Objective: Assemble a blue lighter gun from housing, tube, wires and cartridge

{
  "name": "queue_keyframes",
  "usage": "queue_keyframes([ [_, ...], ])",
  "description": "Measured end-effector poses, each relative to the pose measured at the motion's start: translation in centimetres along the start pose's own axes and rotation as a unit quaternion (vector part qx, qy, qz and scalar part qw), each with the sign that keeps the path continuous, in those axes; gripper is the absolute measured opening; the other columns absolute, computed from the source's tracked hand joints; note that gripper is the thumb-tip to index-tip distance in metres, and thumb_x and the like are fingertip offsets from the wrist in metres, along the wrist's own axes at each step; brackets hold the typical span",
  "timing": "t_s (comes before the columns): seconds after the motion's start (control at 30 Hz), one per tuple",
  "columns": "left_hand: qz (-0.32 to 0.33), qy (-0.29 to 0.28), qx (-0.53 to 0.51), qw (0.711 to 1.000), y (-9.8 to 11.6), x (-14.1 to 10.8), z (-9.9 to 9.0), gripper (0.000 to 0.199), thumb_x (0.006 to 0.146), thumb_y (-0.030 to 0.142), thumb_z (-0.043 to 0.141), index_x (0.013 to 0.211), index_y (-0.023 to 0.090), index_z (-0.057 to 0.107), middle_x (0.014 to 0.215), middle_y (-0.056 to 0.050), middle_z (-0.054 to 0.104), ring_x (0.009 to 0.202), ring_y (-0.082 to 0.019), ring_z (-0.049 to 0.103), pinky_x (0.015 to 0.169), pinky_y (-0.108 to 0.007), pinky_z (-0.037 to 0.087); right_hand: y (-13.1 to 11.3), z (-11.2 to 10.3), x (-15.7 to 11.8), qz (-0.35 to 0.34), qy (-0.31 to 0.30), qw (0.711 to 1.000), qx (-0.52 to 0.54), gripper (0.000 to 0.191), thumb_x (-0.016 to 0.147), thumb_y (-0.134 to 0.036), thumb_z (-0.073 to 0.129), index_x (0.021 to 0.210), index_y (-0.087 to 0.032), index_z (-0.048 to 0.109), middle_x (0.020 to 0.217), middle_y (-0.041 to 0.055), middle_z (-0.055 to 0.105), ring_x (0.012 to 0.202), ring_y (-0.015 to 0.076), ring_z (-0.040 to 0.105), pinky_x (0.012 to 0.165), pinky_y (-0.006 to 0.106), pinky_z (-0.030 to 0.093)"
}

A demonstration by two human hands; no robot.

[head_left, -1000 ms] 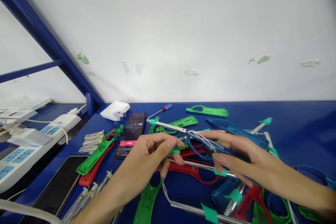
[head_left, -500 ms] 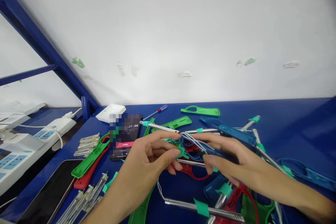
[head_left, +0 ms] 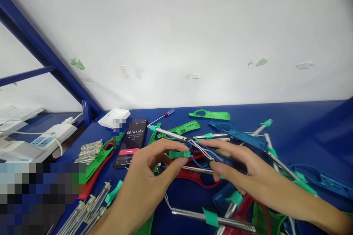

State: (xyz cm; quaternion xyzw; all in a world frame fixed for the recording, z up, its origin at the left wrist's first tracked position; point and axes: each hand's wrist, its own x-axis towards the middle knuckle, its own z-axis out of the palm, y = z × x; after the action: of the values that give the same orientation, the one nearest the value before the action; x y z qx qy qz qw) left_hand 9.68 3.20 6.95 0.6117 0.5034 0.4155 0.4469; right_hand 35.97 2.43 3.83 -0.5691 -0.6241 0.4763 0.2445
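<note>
My left hand (head_left: 146,169) is closed, pinching a small teal-green piece (head_left: 179,154) between thumb and forefinger; whether it is tape or plastic is hard to tell. Just above that forefinger runs a slim metal tube (head_left: 171,134) with teal tape near its far end. White wires (head_left: 200,147) come out of the tube's near end and lead to my right hand (head_left: 245,165). There the thumb and fingers pinch the wire ends, with a small dark bit at the tips. Blue plastic partly shows behind these fingers. Red handle shells (head_left: 190,178) lie beneath both hands.
Green shells (head_left: 209,115), blue shells (head_left: 242,136) and taped metal tubes (head_left: 215,220) lie scattered about. At left are a phone (head_left: 132,139) showing a timer, bundled clear rods (head_left: 91,207) and a power strip (head_left: 52,136). A screwdriver (head_left: 167,113) lies near the white wall.
My left fingertips have come down off the tube's end and now pinch the teal-green piece, turned more level. My right hand stays at the wires. The view has shifted slightly.
</note>
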Motion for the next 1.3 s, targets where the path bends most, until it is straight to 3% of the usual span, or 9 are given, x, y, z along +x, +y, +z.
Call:
queue_keyframes([
  [0.13, 0.058, -0.014, 0.030, 0.998, -0.2, -0.1, 0.0, 0.003, 0.093, 0.035, 0.088, 0.092, 0.035, 0.091, 0.111, -0.003, 0.074, 0.081, -0.015, 0.069, 0.073, -0.028, 0.059, -0.2, -0.1, 0.0, -0.007, -0.020, 1.000, -0.014, 0.079, 0.098, -0.081, 0.067, 0.168, -0.044, 0.058, 0.125, 0.0101, 0.079, 0.114, 0.0364, 0.075, 0.099, 0.054, 0.060],
  [0.33, 0.285, 0.006, 0.154, 0.946, -1.2, -0.3, 0.0, 0.019, 0.102, 0.013, 0.080, 0.101, 0.030, 0.089, 0.099, -0.003, 0.074, 0.083, -0.013, 0.076, 0.069, -0.021, 0.059, -1.1, -0.3, 0.0, -0.043, -0.048, 0.998, -0.021, 0.076, 0.103, -0.082, 0.060, 0.169, -0.042, 0.057, 0.104, 0.0054, 0.082, 0.110, 0.0339, 0.076, 0.106, 0.053, 0.059],
  [0.53, 0.369, -0.011, 0.183, 0.911, -2.4, 0.0, 0.1, 0.041, 0.103, -0.001, 0.060, 0.113, 0.028, 0.088, 0.117, -0.007, 0.076, 0.096, -0.014, 0.079, 0.072, -0.020, 0.062, -1.4, -0.2, -0.1, -0.058, -0.047, 0.997, -0.024, 0.068, 0.106, -0.080, 0.058, 0.164, -0.045, 0.061, 0.100, 0.0020, 0.082, 0.109, 0.0297, 0.078, 0.104, 0.047, 0.063],
  [0.67, 0.374, -0.019, 0.189, 0.908, -2.2, -0.1, 0.3, 0.041, 0.102, 0.000, 0.057, 0.117, 0.026, 0.086, 0.121, -0.007, 0.076, 0.106, -0.013, 0.079, 0.084, -0.019, 0.065, -1.1, -0.1, -0.2, -0.092, -0.045, 0.994, -0.028, 0.066, 0.108, -0.074, 0.057, 0.163, -0.039, 0.064, 0.101, 0.0036, 0.084, 0.107, 0.0300, 0.080, 0.094, 0.043, 0.066],
  [0.83, 0.380, -0.018, 0.184, 0.906, -2.2, 0.1, 0.2, 0.037, 0.104, -0.003, 0.059, 0.108, 0.023, 0.085, 0.113, -0.003, 0.082, 0.098, -0.008, 0.081, 0.082, -0.012, 0.063, -0.8, 0.0, 0.0, -0.093, -0.041, 0.994, -0.050, 0.064, 0.108, -0.072, 0.058, 0.163, -0.041, 0.063, 0.135, 0.0060, 0.084, 0.112, 0.0300, 0.081, 0.099, 0.045, 0.066],
  [1.1, 0.423, 0.004, 0.204, 0.883, -3.1, 0.5, -0.4, 0.029, 0.102, -0.005, 0.069, 0.109, 0.020, 0.082, 0.112, 0.000, 0.087, 0.102, -0.010, 0.079, 0.096, -0.018, 0.064, -0.6, 0.2, 0.3, -0.128, -0.071, 0.989, -0.023, 0.055, 0.113, -0.064, 0.059, 0.162, -0.041, 0.064, 0.123, 0.0036, 0.085, 0.094, 0.0227, 0.083, 0.092, 0.040, 0.066],
  [1.3, 0.443, -0.007, 0.224, 0.868, -3.3, 0.4, -0.6, 0.031, 0.103, -0.007, 0.063, 0.114, 0.017, 0.081, 0.116, -0.003, 0.086, 0.103, -0.010, 0.075, 0.094, -0.018, 0.062, -0.5, 0.2, 0.4, -0.148, -0.066, 0.986, -0.040, 0.056, 0.114, -0.062, 0.058, 0.165, -0.040, 0.062, 0.130, 0.0049, 0.084, 0.092, 0.0225, 0.083, 0.087, 0.040, 0.067],
])
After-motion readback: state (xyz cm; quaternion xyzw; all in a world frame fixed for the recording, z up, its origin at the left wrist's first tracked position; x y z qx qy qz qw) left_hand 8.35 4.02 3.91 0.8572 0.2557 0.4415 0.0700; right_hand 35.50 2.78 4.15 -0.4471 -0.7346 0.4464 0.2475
